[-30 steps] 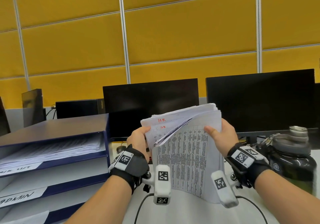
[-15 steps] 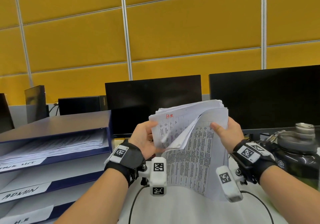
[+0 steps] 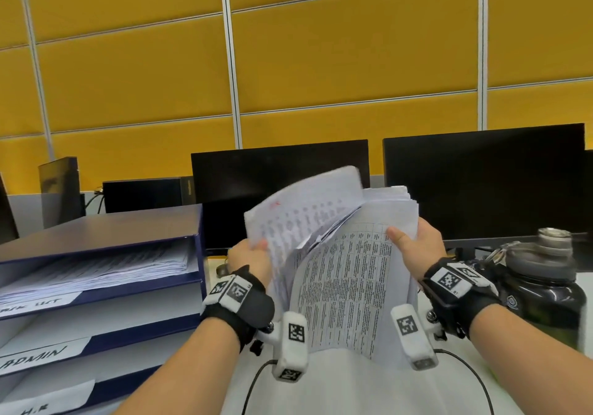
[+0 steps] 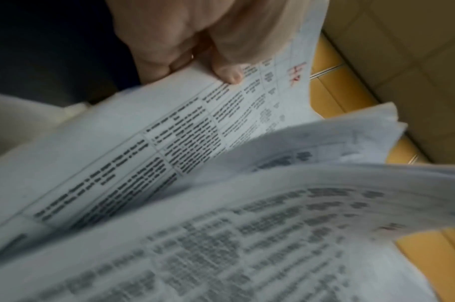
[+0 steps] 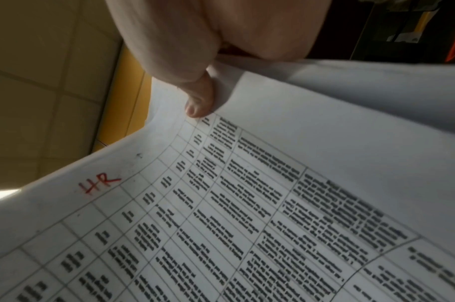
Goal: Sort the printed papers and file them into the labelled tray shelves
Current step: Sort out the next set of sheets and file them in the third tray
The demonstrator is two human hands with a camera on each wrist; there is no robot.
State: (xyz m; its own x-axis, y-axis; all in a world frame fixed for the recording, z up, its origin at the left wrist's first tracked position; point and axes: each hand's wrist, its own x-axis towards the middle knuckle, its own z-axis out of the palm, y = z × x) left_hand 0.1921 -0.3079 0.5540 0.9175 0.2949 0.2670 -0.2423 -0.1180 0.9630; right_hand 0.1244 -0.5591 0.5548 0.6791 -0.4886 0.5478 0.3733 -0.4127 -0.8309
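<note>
Open table point(image 3: 337, 392) is seen below and in front of the raised papers point(image 3: 349, 289). The way to the left is bounded by the tray shelves point(image 3: 134, 289), whose top slot is partly filled with sheets, while the slots labelled ADMIN and HR are seen open at the front. The right side is blocked by a dark bottle point(image 3: 545, 289), and the far side by two monitors point(image 3: 279, 186).

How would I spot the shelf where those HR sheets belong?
Look left of the hands to the blue tray shelves on the desk. Go to the lowest shelf in view, under the ADMIN label. Its white paper label reads H.R, unlike those above.
</note>
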